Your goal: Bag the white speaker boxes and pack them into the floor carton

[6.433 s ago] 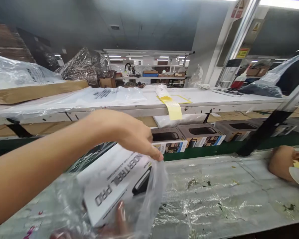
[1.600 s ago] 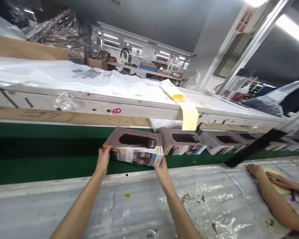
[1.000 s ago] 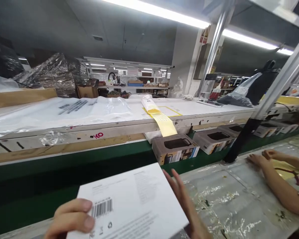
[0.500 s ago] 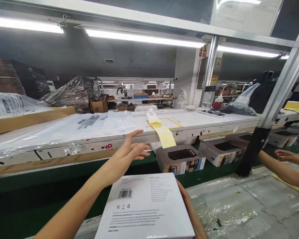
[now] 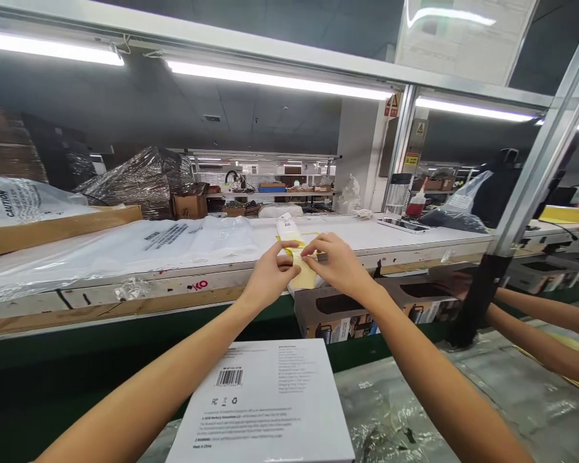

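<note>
A yellow backing strip of labels (image 5: pixel 305 278) hangs over the front edge of the shelf, its white upper part (image 5: pixel 287 226) lying on top. My left hand (image 5: pixel 269 273) pinches the strip's left side between thumb and fingers. At the right side, my right hand (image 5: pixel 340 265) has thumb and fingertips closed on the same strip; whether a label is peeling off is too small to see. Below my hands rests a white printed box (image 5: pixel 265 405) with a barcode and small text facing up, touched by neither hand.
Product boxes with dark tops, one nearest (image 5: pixel 338 308), stand along the green belt (image 5: pixel 125 379). White plastic bags (image 5: pixel 188 238) cover the shelf's left. A black-wrapped metal post (image 5: pixel 482 289) rises at right, with a co-worker's arms (image 5: pixel 540 321) beyond it. A tablet (image 5: pixel 404 225) lies on the shelf.
My right hand has left the white box and come up to the label strip. My left hand, open before, has closed on the strip. The co-worker's hands have moved left to a box.
</note>
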### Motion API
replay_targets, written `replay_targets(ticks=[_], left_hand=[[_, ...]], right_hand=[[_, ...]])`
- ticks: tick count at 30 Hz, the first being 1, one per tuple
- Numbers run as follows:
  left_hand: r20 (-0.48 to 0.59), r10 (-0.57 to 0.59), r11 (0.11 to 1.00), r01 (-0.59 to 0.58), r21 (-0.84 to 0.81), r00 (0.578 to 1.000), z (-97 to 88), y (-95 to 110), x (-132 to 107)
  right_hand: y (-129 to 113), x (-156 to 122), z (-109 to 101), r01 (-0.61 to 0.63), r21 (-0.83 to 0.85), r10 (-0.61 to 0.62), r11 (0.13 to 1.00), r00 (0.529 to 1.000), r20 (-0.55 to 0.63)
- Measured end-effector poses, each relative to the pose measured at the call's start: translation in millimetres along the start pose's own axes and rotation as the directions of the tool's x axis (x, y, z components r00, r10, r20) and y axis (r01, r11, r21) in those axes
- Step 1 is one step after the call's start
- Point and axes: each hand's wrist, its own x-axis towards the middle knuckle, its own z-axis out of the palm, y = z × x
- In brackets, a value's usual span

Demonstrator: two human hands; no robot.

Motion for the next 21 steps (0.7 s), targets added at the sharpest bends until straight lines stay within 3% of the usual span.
replay_targets(ticks=[6,12,15,18,21], left_hand=[[-0.028,-0.006,0.999,0.007,0.041,1.000,1.8,-3.5,2.3],[-0.021,0.037,0.999,-0.036,0.035,0.999,1.6,-6.7,0.8],[-0.002,0.054,0.997,-0.053,0.053,0.999,1.4,-6.7,1.6],[0.033,0.044,0.996,-0.046,0.072,0.999,0.7,-2.4,2.7],[0.122,0.024,0.998,-0.031,0.056,0.992,-13.5,8.4,-8.8]], right_hand=[[14.1,-8.5,9.8,0.042,-0.034,-0.041,0.999,0.999,0.022],[5.7,-10.4,10.5,0.121,-0.313,-0.112,0.942,0.993,0.046],[-0.2,-8.4,12.8,0.109,-0.369,-0.104,0.923,0.994,0.033],[-7.5,-9.3,9.4,0.059,-0.334,-0.054,0.941,0.998,0.025],[-24.9,-16.5,-6.0,-0.072,-0.078,0.074,0.994,0.997,0.034]])
